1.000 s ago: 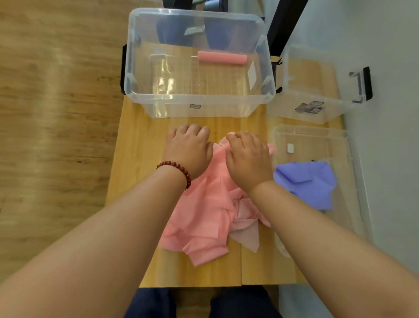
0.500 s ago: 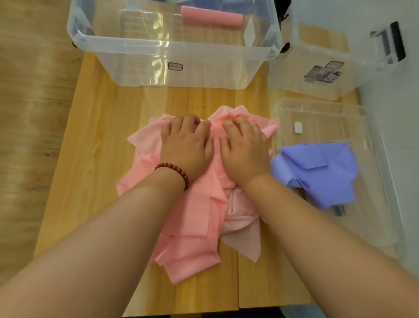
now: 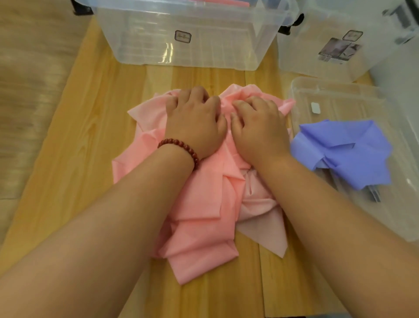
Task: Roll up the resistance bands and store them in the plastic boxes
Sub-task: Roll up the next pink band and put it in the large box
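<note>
A crumpled pink resistance band (image 3: 204,227) lies spread on the wooden table (image 3: 90,136). My left hand (image 3: 195,122), with a red bead bracelet on the wrist, and my right hand (image 3: 258,127) sit side by side on its far part. The fingers of both curl down into the band's far edge and grip it. Behind them stands a large clear plastic box (image 3: 181,52); a sliver of a rolled pink band (image 3: 235,2) shows inside it at the top of the frame. A loose purple band (image 3: 353,154) lies in a shallow clear container (image 3: 335,90) on the right.
A second clear plastic box (image 3: 328,59) with a label sits at the back right, close to a grey wall. The table's left edge drops to a wooden floor (image 3: 27,90). A strip of bare table separates the pink band from the large box.
The view has moved closer and lower over the table. Both hands slid toward me on the pink band, and their fingers went from lying flatter to curling into its far edge.
</note>
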Demonstrator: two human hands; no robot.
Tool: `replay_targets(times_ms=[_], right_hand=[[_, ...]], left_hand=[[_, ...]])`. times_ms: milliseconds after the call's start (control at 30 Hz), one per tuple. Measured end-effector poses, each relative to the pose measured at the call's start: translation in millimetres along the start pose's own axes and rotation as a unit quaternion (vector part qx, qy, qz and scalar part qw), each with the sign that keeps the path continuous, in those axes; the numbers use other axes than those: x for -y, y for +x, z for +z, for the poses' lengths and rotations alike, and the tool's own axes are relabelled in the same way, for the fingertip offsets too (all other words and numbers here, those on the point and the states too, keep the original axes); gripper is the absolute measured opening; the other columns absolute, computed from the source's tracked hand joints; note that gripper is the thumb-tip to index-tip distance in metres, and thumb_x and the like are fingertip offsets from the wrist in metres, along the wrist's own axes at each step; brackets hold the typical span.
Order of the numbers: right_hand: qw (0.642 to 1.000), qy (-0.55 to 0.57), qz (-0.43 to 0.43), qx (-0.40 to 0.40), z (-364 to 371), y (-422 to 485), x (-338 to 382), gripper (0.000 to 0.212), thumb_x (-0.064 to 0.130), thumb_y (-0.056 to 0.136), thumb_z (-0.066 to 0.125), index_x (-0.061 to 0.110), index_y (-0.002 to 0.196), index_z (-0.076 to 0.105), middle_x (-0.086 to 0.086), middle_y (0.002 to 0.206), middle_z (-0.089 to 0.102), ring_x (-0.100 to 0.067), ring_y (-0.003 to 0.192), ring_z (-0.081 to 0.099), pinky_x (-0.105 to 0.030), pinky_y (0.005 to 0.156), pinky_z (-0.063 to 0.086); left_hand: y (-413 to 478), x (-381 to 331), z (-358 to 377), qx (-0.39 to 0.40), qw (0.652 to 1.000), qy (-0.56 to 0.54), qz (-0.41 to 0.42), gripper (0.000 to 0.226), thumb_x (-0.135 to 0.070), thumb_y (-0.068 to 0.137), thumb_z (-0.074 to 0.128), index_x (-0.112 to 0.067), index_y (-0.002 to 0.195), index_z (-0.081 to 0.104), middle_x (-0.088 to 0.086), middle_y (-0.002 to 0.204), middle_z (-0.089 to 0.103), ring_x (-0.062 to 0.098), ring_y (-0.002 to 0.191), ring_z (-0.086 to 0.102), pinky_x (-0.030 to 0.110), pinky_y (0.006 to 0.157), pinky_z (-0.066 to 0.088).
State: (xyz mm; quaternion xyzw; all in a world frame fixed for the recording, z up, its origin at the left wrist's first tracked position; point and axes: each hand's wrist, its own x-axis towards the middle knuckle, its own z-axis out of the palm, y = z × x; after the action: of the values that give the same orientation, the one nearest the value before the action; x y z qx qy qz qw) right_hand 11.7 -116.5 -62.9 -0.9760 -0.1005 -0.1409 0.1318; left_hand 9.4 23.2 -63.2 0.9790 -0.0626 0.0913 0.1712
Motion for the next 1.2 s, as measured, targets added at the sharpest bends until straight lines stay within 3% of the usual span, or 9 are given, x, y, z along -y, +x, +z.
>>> replay_targets(times_ms=[100, 267, 433, 567, 667, 833, 967, 1067, 1200], right_hand=[[1.000, -0.024, -0.013, 0.008, -4.2, -2.1, 2.0, 0.051, 0.037, 0.090, 0.034, 0.008, 0.111, 0.070, -0.017, 0.109, 0.067, -0.041, 0.104, 0.057, -0.049, 0.086, 0.045], [0.996, -0.065, -0.035, 0.039, -6.6, -2.9, -1.4, 0.035, 0.031, 0.100, 0.042, 0.009, 0.117, 0.064, -0.015, 0.118, 0.062, -0.037, 0.112, 0.053, -0.048, 0.091, 0.043], [0.994, -0.081, -0.050, 0.054, -17.3, -9.7, 3.8, 0.037, 0.033, 0.104, 0.035, 0.016, 0.127, 0.058, -0.011, 0.128, 0.057, -0.033, 0.116, 0.051, -0.044, 0.093, 0.039], [0.994, -0.032, -0.057, 0.083, -29.9, -13.4, 4.3, 0.034, 0.034, 0.104, 0.035, 0.025, 0.123, 0.062, -0.006, 0.129, 0.056, -0.029, 0.119, 0.049, -0.056, 0.104, 0.035], [0.992, 0.008, -0.054, 0.112, -43.2, -15.9, -0.8, 0.030, 0.035, 0.102, 0.039, 0.026, 0.114, 0.065, -0.005, 0.125, 0.059, -0.031, 0.116, 0.051, -0.062, 0.101, 0.038], [0.987, 0.005, -0.065, 0.150, -49.7, -34.7, -10.5, 0.035, 0.040, 0.101, 0.039, 0.025, 0.128, 0.057, -0.008, 0.132, 0.054, -0.031, 0.116, 0.052, -0.050, 0.101, 0.042], [0.982, -0.014, -0.066, 0.174, -54.8, -50.2, -11.7, 0.044, 0.047, 0.102, 0.031, 0.026, 0.135, 0.052, -0.008, 0.136, 0.051, -0.032, 0.120, 0.050, -0.045, 0.099, 0.042], [0.982, -0.018, -0.068, 0.174, -62.7, -62.3, -12.1, 0.047, 0.048, 0.103, 0.025, 0.031, 0.141, 0.047, -0.007, 0.144, 0.047, -0.031, 0.128, 0.047, -0.046, 0.103, 0.039], [0.983, -0.031, -0.068, 0.166, -66.7, -78.3, -16.2, 0.048, 0.048, 0.104, 0.024, 0.028, 0.139, 0.049, -0.009, 0.132, 0.052, -0.030, 0.121, 0.050, -0.043, 0.095, 0.040]], left_hand=[[-1.1, 1.1, 0.3, -0.008, 1.000, 0.003, 0.004, 0.037, -0.039, 0.094, 0.042, -0.020, 0.117, 0.064, 0.005, 0.120, 0.054, 0.027, 0.116, 0.045, 0.041, 0.099, 0.027], [-5.7, -1.5, -1.4, -0.011, 1.000, 0.017, 0.022, 0.038, -0.038, 0.097, 0.039, -0.020, 0.119, 0.064, 0.006, 0.121, 0.055, 0.028, 0.118, 0.046, 0.041, 0.100, 0.029], [-14.3, -9.8, -7.9, -0.010, 0.997, 0.063, 0.039, 0.036, -0.037, 0.100, 0.034, -0.017, 0.115, 0.060, 0.009, 0.120, 0.055, 0.030, 0.115, 0.048, 0.041, 0.091, 0.037], [-25.2, -13.1, -14.6, -0.021, 0.995, 0.073, 0.059, 0.035, -0.034, 0.100, 0.035, -0.013, 0.109, 0.061, 0.012, 0.114, 0.060, 0.033, 0.109, 0.052, 0.043, 0.085, 0.044], [-34.4, -16.1, -20.2, -0.042, 0.995, 0.075, 0.060, 0.038, -0.035, 0.099, 0.032, -0.014, 0.109, 0.062, 0.010, 0.109, 0.063, 0.033, 0.104, 0.055, 0.042, 0.082, 0.044], [-48.7, -25.2, -23.8, -0.033, 0.991, 0.115, 0.063, 0.056, -0.043, 0.090, 0.017, -0.020, 0.112, 0.062, 0.001, 0.114, 0.066, 0.029, 0.109, 0.055, 0.041, 0.092, 0.034], [-58.6, -31.0, -26.5, 0.011, 0.988, 0.145, 0.044, 0.046, -0.042, 0.101, 0.020, -0.027, 0.114, 0.061, -0.007, 0.119, 0.065, 0.023, 0.117, 0.049, 0.047, 0.101, 0.022], [-65.9, -38.1, -33.4, 0.022, 0.989, 0.141, 0.035, 0.044, -0.043, 0.102, 0.021, -0.027, 0.118, 0.059, -0.007, 0.125, 0.062, 0.023, 0.120, 0.046, 0.045, 0.099, 0.024], [-79.9, -45.5, -36.9, 0.010, 0.996, 0.083, 0.041, 0.046, -0.046, 0.103, 0.025, -0.025, 0.125, 0.060, -0.003, 0.133, 0.058, 0.025, 0.126, 0.044, 0.044, 0.100, 0.035]])
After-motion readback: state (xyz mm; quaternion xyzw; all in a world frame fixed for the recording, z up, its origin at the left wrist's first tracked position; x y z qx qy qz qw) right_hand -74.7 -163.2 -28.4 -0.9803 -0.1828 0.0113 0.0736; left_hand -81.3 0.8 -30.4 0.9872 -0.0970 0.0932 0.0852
